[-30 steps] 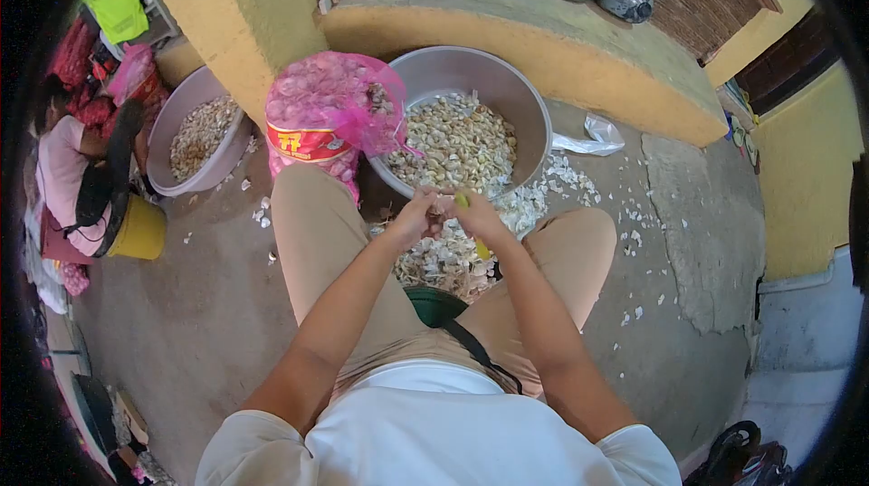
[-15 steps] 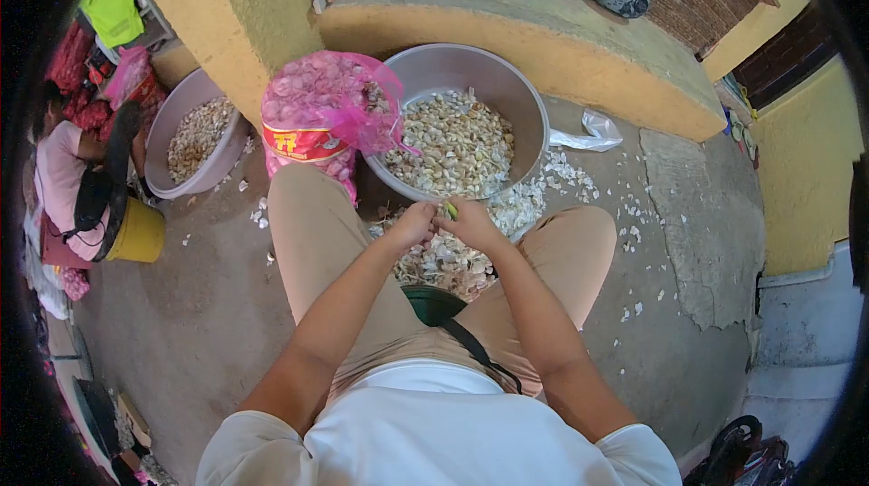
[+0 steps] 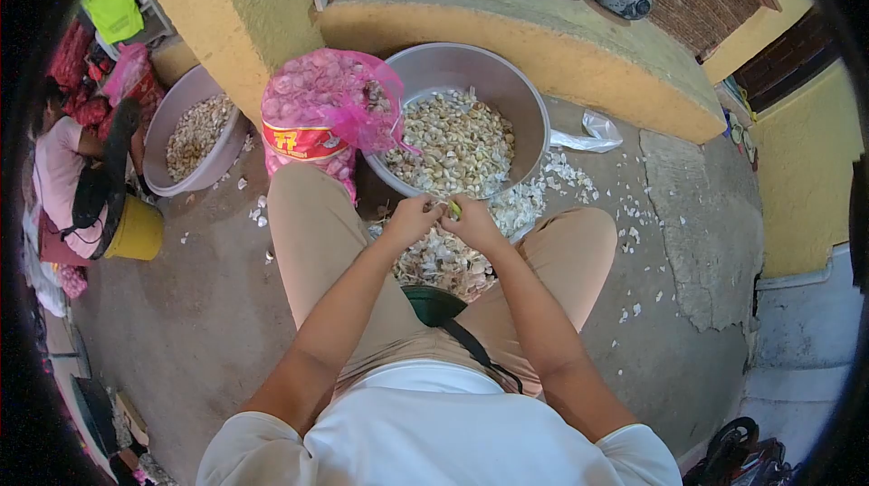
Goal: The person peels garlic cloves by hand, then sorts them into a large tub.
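Note:
My left hand [image 3: 413, 221] and my right hand [image 3: 472, 224] meet over the near rim of a large grey basin [image 3: 484, 65]. Closed fingers of my right hand grip a small yellow-green object [image 3: 454, 209], which could be a knife handle. My left fingers are pinched against it, and whatever small piece they hold is hidden. Garlic cloves [image 3: 457, 147] fill the bottom of the basin. Below my hands, between my knees, lies a heap of papery garlic skins [image 3: 444, 267]. A pink mesh sack of garlic bulbs [image 3: 312, 92] leans against the basin's left side.
At left a person in a pink shirt [image 3: 62, 160] sits beside a second basin [image 3: 158, 147] of garlic and a yellow bucket [image 3: 138, 228]. A raised ledge [image 3: 534, 42] runs behind my basin. Part of a green seat [image 3: 433, 303] shows beneath me.
My two hands have drawn slightly apart, the left shifting a little to the left. The yellow-green object stays in my right hand.

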Tool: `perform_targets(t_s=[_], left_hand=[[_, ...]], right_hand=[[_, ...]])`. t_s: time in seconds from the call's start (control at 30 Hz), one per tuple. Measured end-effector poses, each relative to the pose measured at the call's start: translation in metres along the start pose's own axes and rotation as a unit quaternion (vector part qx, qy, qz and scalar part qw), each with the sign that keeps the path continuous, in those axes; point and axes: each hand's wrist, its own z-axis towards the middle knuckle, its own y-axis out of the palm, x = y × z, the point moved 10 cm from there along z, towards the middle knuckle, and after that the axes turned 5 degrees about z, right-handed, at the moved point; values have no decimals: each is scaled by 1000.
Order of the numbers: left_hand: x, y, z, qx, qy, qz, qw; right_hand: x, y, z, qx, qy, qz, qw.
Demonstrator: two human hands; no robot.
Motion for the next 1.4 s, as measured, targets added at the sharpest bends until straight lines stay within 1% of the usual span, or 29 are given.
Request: perform_targets(t_s=[0.07, 0.17, 0.2, 0.27, 0.3, 0.37, 0.4, 0.43, 0.47, 0.5, 0.57, 0.6, 0.67, 0.7, 0.73, 0.77, 0.8, 0.87, 0.9, 0.97, 1.0, 1.1, 1.2, 1.3, 1.4], left_hand=[[-3, 3, 3, -17, 12, -5, 1000], [5, 4, 5, 9, 72, 35, 997], [7, 2, 5, 29, 82, 37, 996], [11, -1, 4, 68, 101, 40, 992], [12, -3, 3, 76, 92, 1, 993], [14, -8, 1, 94, 73, -77, 990], [12, -6, 4, 85, 79, -79, 990], [5, -4, 9, 76, 87, -80, 990], [1, -2, 14, 67, 94, -81, 990], [-15, 1, 18, 54, 35, -162, 985], [-45, 12, 21, 27, -83, -317, 944], [-48, 15, 20, -19, -114, -285, 952], [-58, 23, 12, -108, -177, -217, 954], [-52, 26, 7, -164, -157, -56, 972], [-46, 29, -2, -216, -133, 106, 961], [-42, 32, -11, -262, -103, 265, 922], [-34, 35, -14, -264, -59, 328, 905], [-43, 35, 9, -170, -50, 184, 967], [-40, 29, 16, -121, -45, 110, 985], [-38, 5, 31, 12, -27, -45, 999], [-34, -10, 32, 79, -17, -122, 989], [8, -13, 14, 75, 131, 17, 988], [39, 1, -6, 33, 173, 90, 980], [40, 5, -8, 8, 173, 126, 977], [43, 3, -7, -16, 177, 93, 980]], right_hand=[[-2, -2, 0, 10, 7, -5, 1000], [-1, -4, 0, 31, 27, 8, 999], [1, -5, 0, 40, 35, 16, 998], [-3, -10, -3, 81, 21, 36, 996], [-4, -12, -4, 101, 13, 46, 994], [17, -5, 1, 116, 11, 104, 988], [11, -7, 1, 123, 9, 132, 984], [17, -3, 0, 97, 66, 226, 967], [21, 2, -4, 70, 123, 317, 938], [19, 7, -10, 42, 178, 404, 896], [19, 6, -8, 37, 186, 449, 873], [19, 6, -7, 33, 189, 471, 861], [28, 3, -6, 39, 204, 470, 858], [33, 2, -7, 43, 212, 470, 856], [35, 2, -7, 41, 217, 471, 854], [37, 2, -8, 40, 222, 471, 852], [40, 2, -8, 39, 227, 472, 851], [49, 6, -7, 22, 238, 448, 861], [48, 8, -8, 14, 244, 436, 866], [44, 10, -10, -5, 247, 446, 861], [41, 11, -11, -15, 248, 450, 858], [45, 15, -11, -15, 251, 471, 846], [36, 16, -15, -14, 268, 479, 836], [42, 24, -18, -43, 280, 475, 833], [40, 28, -17, -69, 270, 498, 821]])
